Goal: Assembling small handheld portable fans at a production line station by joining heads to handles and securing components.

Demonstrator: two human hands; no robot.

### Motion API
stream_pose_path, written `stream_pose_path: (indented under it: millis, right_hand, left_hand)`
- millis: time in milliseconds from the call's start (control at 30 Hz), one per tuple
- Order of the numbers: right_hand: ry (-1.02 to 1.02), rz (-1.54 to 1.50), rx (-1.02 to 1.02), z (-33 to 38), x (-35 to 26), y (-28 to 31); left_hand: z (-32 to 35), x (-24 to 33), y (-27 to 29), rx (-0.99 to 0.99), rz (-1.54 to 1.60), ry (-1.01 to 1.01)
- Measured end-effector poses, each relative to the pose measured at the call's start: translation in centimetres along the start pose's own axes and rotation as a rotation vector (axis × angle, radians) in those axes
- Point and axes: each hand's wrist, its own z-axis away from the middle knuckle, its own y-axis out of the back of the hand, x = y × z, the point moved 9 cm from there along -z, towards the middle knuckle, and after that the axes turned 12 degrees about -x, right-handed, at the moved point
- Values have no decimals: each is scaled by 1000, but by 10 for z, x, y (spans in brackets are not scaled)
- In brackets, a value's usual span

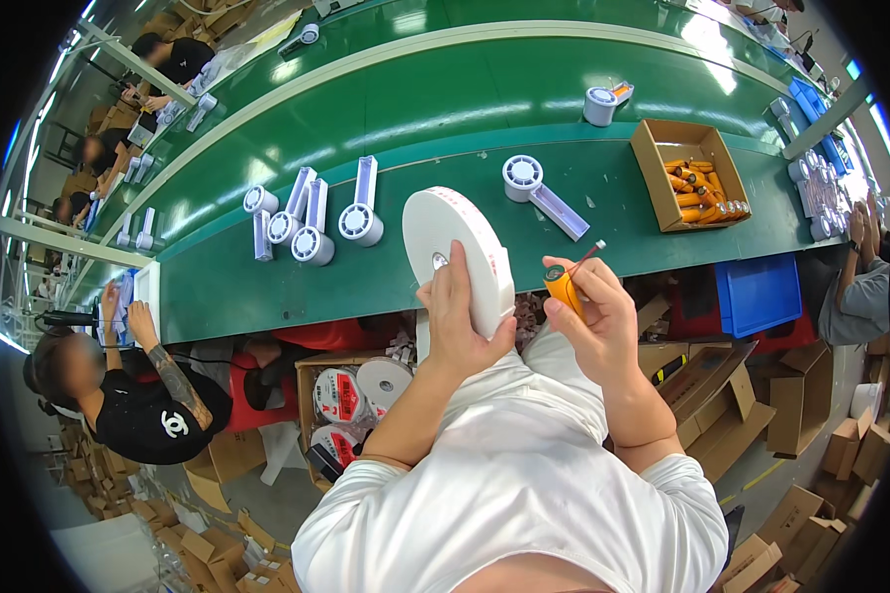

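My left hand [457, 326] grips a large white roll of tape [470, 242], its fingers on the flat face near the core and the thumb at the outer edge. Between the fingers and thumb of my right hand [600, 321] is an orange cylindrical battery [564, 289] with thin red wires and a small white connector [599, 244]. Beyond my hands, a light purple fan housing [522, 176] with a long open handle lies on the green table. Several similar fan housings [311, 245] lie to the left.
An open cardboard box [661, 188] of orange batteries stands at the right on the table. Past it, a fan housing [600, 104] sits on the green belt [445, 94]. A blue bin [758, 296] is below the table edge. Below left, a carton holds more rolls [384, 381]. Co-workers sit at both sides.
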Motion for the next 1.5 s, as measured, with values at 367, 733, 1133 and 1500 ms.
stream_pose_path:
  millis: [367, 733, 1133, 1500]
  right_hand:
    - [-15, 311, -10, -4, -20, -6]
    - [7, -194, 81, 3, -2, 15]
    - [376, -270, 446, 4, 21, 28]
    - [329, -482, 597, -34, 69, 145]
  left_hand:
    - [1, 14, -9, -33, -218, -94]
    - [0, 3, -6, -90, -158, 95]
    - [2, 37, -36, -348, -142, 115]
    - [45, 43, -49, -964, 79, -146]
